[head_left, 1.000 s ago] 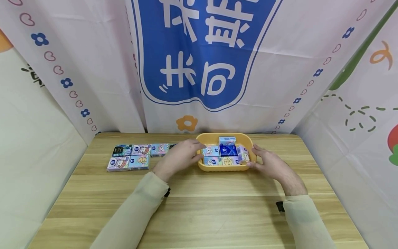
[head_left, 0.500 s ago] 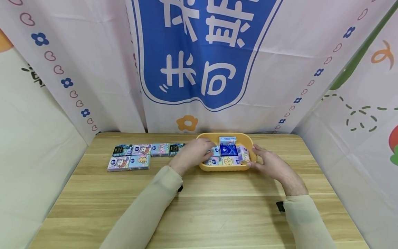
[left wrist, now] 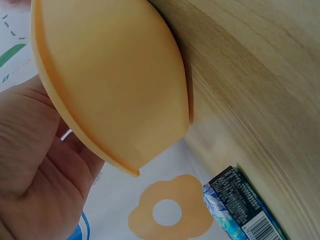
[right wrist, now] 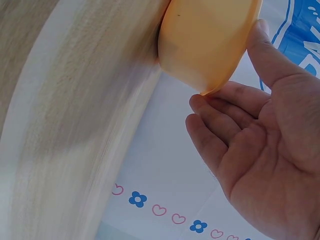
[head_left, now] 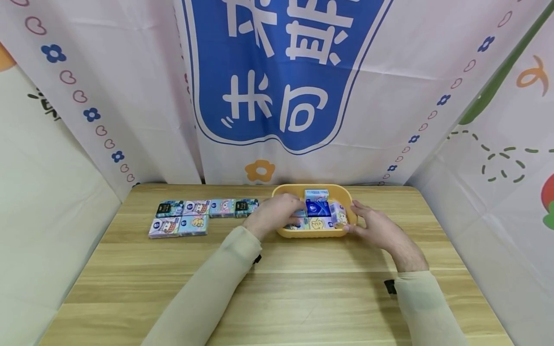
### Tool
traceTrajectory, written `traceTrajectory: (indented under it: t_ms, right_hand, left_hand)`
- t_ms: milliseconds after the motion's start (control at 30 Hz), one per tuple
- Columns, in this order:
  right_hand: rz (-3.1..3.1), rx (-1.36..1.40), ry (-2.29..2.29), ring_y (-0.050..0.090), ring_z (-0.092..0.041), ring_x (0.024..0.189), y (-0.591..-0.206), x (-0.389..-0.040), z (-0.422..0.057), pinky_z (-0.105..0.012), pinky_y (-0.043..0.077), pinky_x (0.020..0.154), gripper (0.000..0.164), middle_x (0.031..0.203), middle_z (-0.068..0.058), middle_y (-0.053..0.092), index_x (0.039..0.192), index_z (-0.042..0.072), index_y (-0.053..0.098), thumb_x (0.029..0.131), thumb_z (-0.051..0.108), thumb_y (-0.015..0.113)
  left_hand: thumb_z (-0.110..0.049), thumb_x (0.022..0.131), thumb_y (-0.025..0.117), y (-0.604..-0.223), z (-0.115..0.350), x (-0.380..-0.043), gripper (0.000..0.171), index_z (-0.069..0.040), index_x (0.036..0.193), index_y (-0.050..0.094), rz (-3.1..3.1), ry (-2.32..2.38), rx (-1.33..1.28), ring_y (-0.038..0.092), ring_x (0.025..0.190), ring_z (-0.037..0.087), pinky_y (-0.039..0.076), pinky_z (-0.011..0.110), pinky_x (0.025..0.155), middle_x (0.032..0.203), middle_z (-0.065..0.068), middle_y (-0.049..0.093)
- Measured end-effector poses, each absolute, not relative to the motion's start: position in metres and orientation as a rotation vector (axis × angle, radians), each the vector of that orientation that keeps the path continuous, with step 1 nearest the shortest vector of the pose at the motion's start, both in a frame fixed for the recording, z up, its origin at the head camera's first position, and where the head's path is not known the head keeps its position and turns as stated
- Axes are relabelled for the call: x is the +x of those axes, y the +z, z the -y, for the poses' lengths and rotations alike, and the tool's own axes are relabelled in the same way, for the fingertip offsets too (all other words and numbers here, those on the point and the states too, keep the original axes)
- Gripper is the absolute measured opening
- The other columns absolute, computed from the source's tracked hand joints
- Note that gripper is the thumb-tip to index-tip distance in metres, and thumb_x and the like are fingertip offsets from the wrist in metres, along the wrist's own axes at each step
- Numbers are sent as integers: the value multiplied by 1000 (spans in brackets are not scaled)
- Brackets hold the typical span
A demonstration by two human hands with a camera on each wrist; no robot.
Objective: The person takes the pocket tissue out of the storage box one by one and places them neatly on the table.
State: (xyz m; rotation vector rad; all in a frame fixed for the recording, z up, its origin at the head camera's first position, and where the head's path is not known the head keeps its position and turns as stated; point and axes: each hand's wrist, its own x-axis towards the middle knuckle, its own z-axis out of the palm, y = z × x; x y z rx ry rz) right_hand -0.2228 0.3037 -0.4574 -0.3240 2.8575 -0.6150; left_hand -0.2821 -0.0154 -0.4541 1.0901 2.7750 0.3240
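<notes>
A yellow plastic basket [head_left: 311, 234] stands at the back of the table, holding several small packs of pocket tissues, among them a dark blue pack [head_left: 318, 208] and a lilac one [head_left: 338, 214] leaning at the right end. My left hand [head_left: 273, 212] reaches over the basket's left end; its thumb and fingers grip a light blue tissue pack [head_left: 301, 213], mostly hidden beneath them. My right hand [head_left: 375, 226] holds the basket's right end, thumb at the front corner of the rim, fingers along the outer side. The left wrist view shows my palm [left wrist: 45, 160] above the basket wall [left wrist: 115, 85].
Left of the basket, several tissue packs [head_left: 194, 224] lie on the wooden table [head_left: 303, 293] in two rows. The dark pack [head_left: 247, 207] at the back row's end lies close to my left wrist. A printed curtain [head_left: 151, 96] hangs right behind the table.
My left hand has moved right, from the basket's left rim onto the light blue pack inside, uncovering the dark pack on the table. The right hand has stayed at the basket.
</notes>
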Motion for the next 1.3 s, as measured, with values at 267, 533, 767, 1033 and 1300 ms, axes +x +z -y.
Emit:
traceTrajectory:
  t_ms: [267,533,767,1033,1300]
  right_hand:
    - [-2854,-315,-610,35,-59,174,-456,-223,-303,-76,33,142,84,191,-27,31,175,-3,47,113,45,79]
    - [-2860,-322,-606,36,-60,173,-457,-223,-303,-76,34,142,84,190,-28,32,174,-3,48,113,46,79]
    - [-2866,-321,-601,37,-59,172,-455,-222,-302,-76,35,141,84,189,-28,34,173,-4,49,113,47,79]
    - [-2862,-323,-611,37,-60,172,-455,-222,-301,-76,34,141,85,189,-28,33,174,-4,49,113,47,78]
    - [-2858,-332,-604,36,-60,173,-456,-223,-301,-76,33,142,84,189,-29,33,174,-5,48,113,46,78]
  left_hand:
    - [-31,115,79,-455,13,-282,39,-18,152,80,-2828,230,1027,76,143,22,63,40,128,154,2,81]
    - [-28,116,77,-456,8,-286,42,-22,156,77,-2848,165,931,75,148,24,62,44,130,159,1,79]
    - [-32,119,72,-459,3,-292,40,-24,159,76,-2844,78,896,77,142,24,66,47,124,154,1,81]
    - [-30,118,76,-460,4,-296,37,-18,152,79,-2863,70,996,80,133,23,66,41,122,143,4,85]
    - [-33,117,77,-456,7,-296,37,-18,151,79,-2884,55,1044,82,126,20,68,39,118,138,3,86]
